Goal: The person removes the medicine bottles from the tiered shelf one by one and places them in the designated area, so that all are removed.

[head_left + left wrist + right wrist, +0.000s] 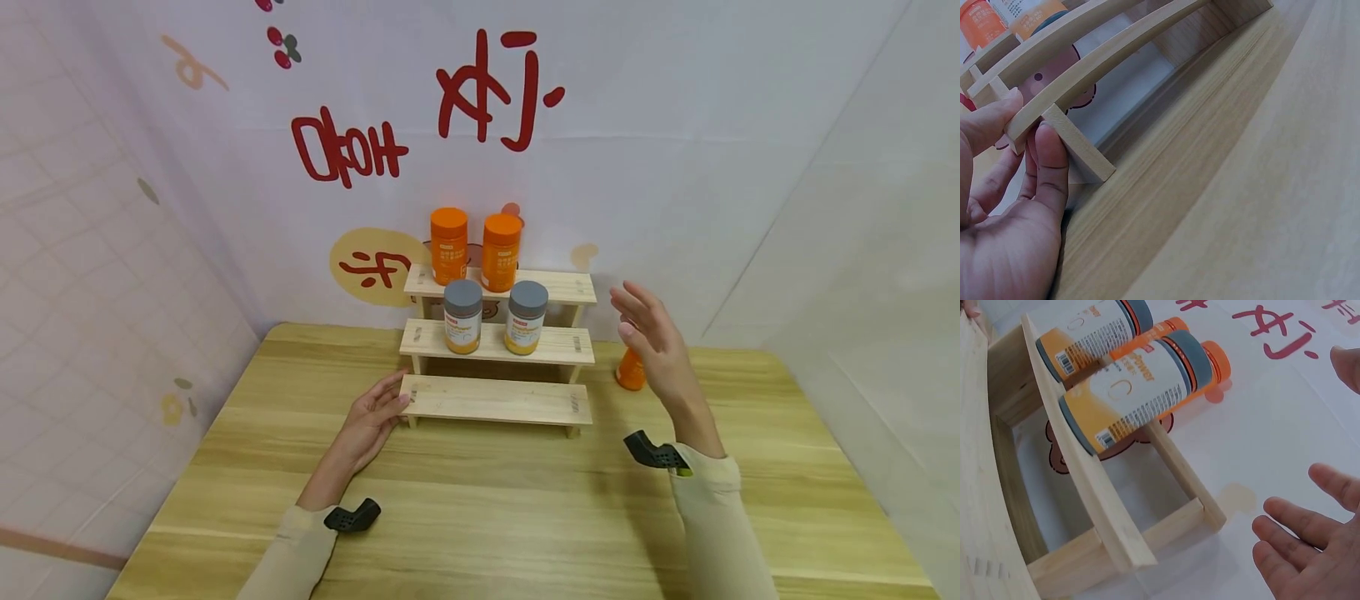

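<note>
A three-step wooden display rack [495,398] stands on the table. My left hand [372,421] pinches the left end of its lowest step; in the left wrist view the thumb [997,119] lies on top and fingers curl underneath. Two orange bottles [449,247] stand on the top step, and two grey-lidded white and yellow bottles [462,317] on the middle one. To the right of the rack my right hand [655,342] is raised, fingers extended, holding nothing. Behind it, partly hidden, another orange bottle [631,372] is on the table.
The wood-grain table [480,517] reaches back to a white wall covering [637,167] with red characters and cartoon prints. More pale covering [90,292] hangs along the left side. Each wrist wears a black strap mount [352,517].
</note>
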Demonstrator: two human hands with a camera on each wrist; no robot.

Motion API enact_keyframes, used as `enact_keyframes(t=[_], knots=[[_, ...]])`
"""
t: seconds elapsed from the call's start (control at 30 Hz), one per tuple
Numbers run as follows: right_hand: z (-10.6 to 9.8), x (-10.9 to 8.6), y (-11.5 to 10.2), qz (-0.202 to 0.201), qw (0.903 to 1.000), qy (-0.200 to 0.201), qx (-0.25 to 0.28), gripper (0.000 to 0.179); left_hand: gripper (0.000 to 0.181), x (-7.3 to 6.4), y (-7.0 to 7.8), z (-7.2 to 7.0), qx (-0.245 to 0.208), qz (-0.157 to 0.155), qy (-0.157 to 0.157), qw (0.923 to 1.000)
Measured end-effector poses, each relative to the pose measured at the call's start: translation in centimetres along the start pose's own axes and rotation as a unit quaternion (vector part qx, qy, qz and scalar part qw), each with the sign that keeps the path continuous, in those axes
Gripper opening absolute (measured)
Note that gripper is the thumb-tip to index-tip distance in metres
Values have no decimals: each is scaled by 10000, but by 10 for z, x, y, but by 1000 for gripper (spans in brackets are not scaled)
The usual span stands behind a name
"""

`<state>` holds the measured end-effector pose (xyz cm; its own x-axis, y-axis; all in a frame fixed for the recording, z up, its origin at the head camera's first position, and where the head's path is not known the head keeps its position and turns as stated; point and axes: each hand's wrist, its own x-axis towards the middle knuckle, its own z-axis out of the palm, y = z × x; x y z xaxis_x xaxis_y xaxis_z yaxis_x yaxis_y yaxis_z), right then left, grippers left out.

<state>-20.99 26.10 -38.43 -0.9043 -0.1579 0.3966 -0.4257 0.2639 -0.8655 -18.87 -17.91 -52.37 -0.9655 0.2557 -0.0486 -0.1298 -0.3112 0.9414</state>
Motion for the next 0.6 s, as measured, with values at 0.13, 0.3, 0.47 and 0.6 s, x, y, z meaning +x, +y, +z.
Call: enact_keyframes(t=[0.13,0.3,0.47,0.6], knots=[[6,7,-8,-140,9998,-116,127,57,67,0,0,0,-24,1,2,10000],[15,16,-17,-185,9989,-402,166,60,67,-1,0,-1,-50,-3,24,10000],[26,25,-24,-79,9972,-726,169,62,68,-1,-1,0,-19,-25,54,10000],[35,34,-28,-14,9956,-922,178,65,68,-1,-1,0,-13,-19,41,10000]])
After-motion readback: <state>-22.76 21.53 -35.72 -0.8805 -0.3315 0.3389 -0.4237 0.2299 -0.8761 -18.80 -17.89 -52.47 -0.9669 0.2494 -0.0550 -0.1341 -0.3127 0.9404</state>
